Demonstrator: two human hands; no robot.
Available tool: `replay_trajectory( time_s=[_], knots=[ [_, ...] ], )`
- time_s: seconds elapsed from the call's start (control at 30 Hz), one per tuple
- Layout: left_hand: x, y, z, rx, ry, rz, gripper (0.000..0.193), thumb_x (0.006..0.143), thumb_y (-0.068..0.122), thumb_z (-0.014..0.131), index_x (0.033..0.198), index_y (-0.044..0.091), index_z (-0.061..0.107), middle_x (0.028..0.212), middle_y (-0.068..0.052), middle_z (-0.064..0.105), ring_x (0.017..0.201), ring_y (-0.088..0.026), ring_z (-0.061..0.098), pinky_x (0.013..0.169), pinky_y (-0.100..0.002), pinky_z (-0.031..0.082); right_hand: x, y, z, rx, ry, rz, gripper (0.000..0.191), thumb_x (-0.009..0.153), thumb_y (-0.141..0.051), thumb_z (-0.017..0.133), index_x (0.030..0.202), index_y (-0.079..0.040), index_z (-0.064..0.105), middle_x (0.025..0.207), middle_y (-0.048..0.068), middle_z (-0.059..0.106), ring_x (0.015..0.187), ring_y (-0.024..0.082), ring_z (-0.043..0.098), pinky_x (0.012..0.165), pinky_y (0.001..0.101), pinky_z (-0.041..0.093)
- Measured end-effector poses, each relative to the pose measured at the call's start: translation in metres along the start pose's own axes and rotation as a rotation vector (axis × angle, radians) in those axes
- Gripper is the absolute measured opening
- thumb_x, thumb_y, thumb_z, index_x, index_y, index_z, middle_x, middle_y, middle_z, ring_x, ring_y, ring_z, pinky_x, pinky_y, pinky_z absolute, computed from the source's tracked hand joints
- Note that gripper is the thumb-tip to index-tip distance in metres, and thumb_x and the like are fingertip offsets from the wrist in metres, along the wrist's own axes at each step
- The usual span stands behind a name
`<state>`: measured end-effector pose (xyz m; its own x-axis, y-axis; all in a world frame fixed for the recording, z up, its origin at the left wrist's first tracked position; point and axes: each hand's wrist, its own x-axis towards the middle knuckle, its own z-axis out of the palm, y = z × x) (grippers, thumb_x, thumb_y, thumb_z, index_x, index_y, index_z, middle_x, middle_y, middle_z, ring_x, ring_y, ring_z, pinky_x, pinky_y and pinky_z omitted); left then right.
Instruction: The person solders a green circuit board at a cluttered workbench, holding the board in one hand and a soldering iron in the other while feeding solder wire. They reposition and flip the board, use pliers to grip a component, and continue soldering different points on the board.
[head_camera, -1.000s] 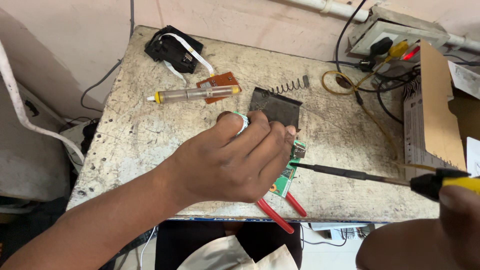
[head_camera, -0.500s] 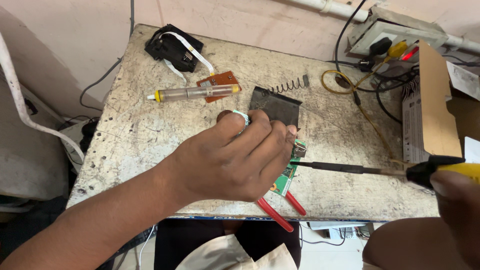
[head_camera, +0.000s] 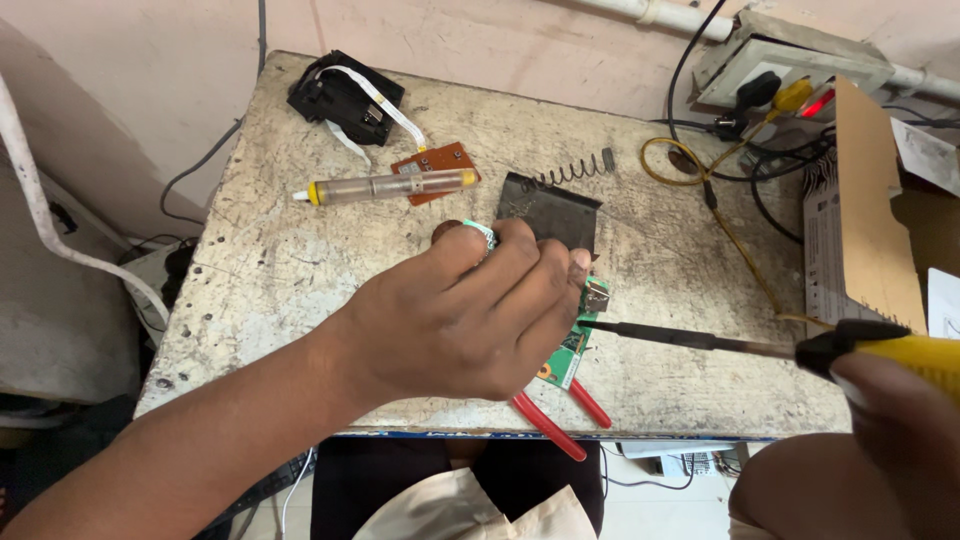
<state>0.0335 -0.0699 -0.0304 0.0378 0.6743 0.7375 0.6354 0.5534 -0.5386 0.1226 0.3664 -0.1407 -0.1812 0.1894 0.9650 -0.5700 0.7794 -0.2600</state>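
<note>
While the left hand presses down over the green board, its fingers curled narrow and closed on the board's upper edge, only the board's right end shows from under the fingertips. That hand also pinches something small and pale green by the thumb; what it is cannot be told. Red plier handles stick out from beneath the palm toward the desk's near edge.

Far right of the same head view, the right hand is wrapped shut around the yellow handle of a soldering iron, whose dark shaft runs leftward so that its tip meets the board just beside the left fingertips, near a small metal part.

To do this well, I judge the left hand should keep the board flat and unmoving, fingertips clear of the hot tip, which is very near them. The iron wants a steady, light touch on one joint only, not dragged across neighbours.

Beyond the left hand's knuckles lie a dark plate, a spring, a clear suction pump across a brown board, and a black module farther off. Cables tangle beyond the right hand.
</note>
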Motion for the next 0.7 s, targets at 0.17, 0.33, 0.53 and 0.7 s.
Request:
replay_trajectory(
  time_s=[0.17,0.33,0.53,0.7],
  knots=[
    [0.0026,-0.0026,-0.0029,-0.001,0.013,-0.014,0.01,0.109,0.012,0.072,0.102,0.006,0.074,0.09,-0.002,0.068,0.093,-0.018,0.068,0.07,-0.028,0.037,-0.002,-0.0007,-0.0009,-0.002,0.005,-0.003,0.021,0.115,-0.003,0.058,0.1,0.01,0.063,0.089,0.018,0.067,0.073,0.022,0.065,0.067,0.0288,0.053],
    [0.0021,-0.0026,-0.0027,0.014,0.011,-0.028,0.01,0.105,0.014,0.072,0.096,0.009,0.072,0.09,-0.001,0.07,0.092,-0.015,0.068,0.071,-0.027,0.037,0.0042,0.0005,-0.007,-0.001,0.01,0.004,0.022,0.116,-0.004,0.057,0.1,0.01,0.063,0.089,0.018,0.066,0.073,0.022,0.064,0.067,0.0291,0.053],
    [-0.0022,0.0003,0.0006,-0.021,0.015,-0.047,0.009,0.109,0.013,0.072,0.102,0.007,0.073,0.094,-0.002,0.069,0.096,-0.017,0.068,0.074,-0.028,0.037,0.0024,0.0003,-0.004,0.004,0.011,-0.004,0.023,0.116,-0.006,0.057,0.1,0.009,0.063,0.089,0.017,0.066,0.073,0.022,0.064,0.068,0.0294,0.053],
    [-0.0031,0.0008,0.0015,-0.022,0.001,-0.055,0.009,0.109,0.013,0.072,0.103,0.007,0.074,0.095,-0.002,0.07,0.095,-0.016,0.068,0.072,-0.028,0.037,0.0012,-0.002,-0.0021,0.008,0.023,-0.01,0.023,0.117,-0.006,0.057,0.1,0.009,0.063,0.089,0.017,0.066,0.073,0.022,0.063,0.068,0.0296,0.052]
  ],
)
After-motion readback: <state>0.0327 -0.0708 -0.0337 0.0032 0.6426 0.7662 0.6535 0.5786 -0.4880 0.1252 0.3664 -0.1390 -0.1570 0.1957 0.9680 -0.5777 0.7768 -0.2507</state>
